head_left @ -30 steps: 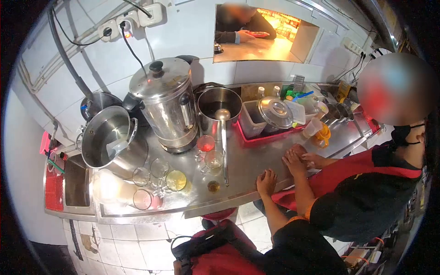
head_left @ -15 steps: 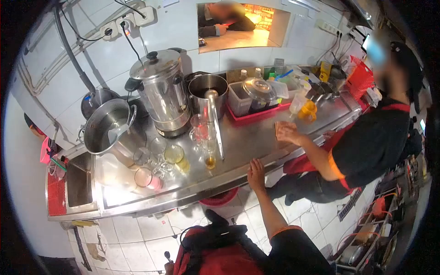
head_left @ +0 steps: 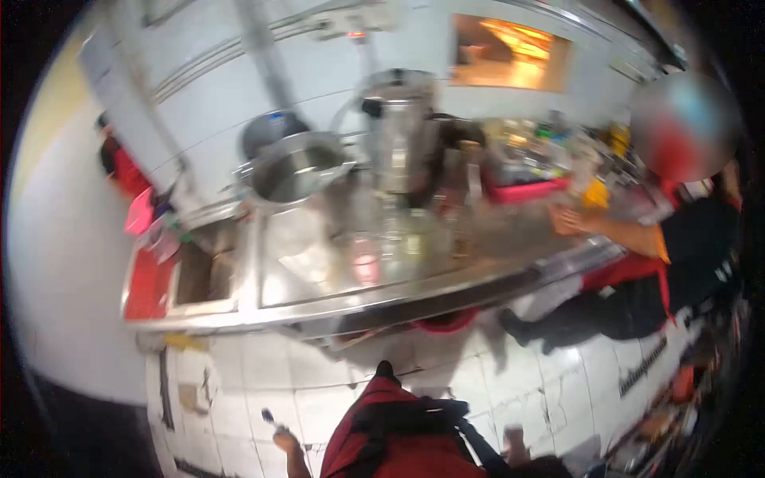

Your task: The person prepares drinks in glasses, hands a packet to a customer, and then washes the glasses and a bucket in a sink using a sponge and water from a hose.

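Note:
My left hand [head_left: 284,438], low in the view over the tiled floor, is closed around a small spoon-like utensil [head_left: 268,416] with a dark rounded end. Blur hides its exact kind. Down by my right side is my right hand [head_left: 516,443], smeared by motion, so its fingers cannot be made out. Both hands are apart from the steel counter [head_left: 343,296]. On that counter stand a glass with pink contents [head_left: 366,261] and a glass with pale yellow contents [head_left: 415,239].
A large steel pot [head_left: 299,171] and a tall steel urn [head_left: 402,143] stand along the wall. A sink [head_left: 205,267] is at the left end. At right, a co-worker [head_left: 685,255] leans a hand over the counter by a pink tray [head_left: 526,191].
The view has swung left and blurred. My right hand has dropped from the counter edge to my side. My left hand with the utensil has come further into view.

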Tool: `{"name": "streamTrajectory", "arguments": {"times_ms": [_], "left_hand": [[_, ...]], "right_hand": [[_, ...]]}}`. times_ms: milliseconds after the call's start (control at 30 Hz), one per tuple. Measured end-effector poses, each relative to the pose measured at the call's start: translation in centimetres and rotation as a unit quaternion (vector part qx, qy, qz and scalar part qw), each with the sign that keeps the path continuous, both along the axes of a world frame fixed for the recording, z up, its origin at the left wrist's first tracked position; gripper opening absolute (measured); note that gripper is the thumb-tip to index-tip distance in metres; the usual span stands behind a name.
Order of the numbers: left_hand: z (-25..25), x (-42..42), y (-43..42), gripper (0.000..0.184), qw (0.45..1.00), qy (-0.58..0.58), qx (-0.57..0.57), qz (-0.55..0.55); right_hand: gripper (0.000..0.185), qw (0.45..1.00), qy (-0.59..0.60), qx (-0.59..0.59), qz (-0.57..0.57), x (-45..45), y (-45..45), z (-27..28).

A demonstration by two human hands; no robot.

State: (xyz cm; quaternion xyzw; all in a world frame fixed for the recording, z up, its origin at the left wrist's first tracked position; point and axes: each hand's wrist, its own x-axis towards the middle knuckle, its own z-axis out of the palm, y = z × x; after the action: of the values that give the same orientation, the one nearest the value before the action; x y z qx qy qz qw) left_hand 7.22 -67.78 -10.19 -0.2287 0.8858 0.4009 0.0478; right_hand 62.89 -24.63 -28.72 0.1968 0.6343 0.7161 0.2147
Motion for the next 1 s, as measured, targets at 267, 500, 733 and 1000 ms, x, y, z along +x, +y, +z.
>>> {"name": "streamTrajectory", "arguments": {"times_ms": [267,500,733,1000], "left_hand": [[20.3,-24.2,4.2,0.024,0.944,0.142,0.283,-0.093],[27.1,-50.3,2.4,0.024,0.935,0.155,0.242,-0.209],[24.3,-75.7,-1.1,0.017,0.892,0.229,-0.210,-0.330],[27.4,-87.2,2.1,0.028,0.850,0.105,-0.358,-0.373]], "right_hand": [[0.020,0.953,-0.094,0.149,0.246,-30.3,-2.4,7.0],[0.021,0.885,-0.170,0.329,0.282,-51.5,-3.5,8.3],[0.021,0.797,-0.282,0.464,0.266,-60.7,-5.5,11.1],[0.023,0.653,-0.426,0.586,0.221,-61.5,-3.8,12.4]]}}
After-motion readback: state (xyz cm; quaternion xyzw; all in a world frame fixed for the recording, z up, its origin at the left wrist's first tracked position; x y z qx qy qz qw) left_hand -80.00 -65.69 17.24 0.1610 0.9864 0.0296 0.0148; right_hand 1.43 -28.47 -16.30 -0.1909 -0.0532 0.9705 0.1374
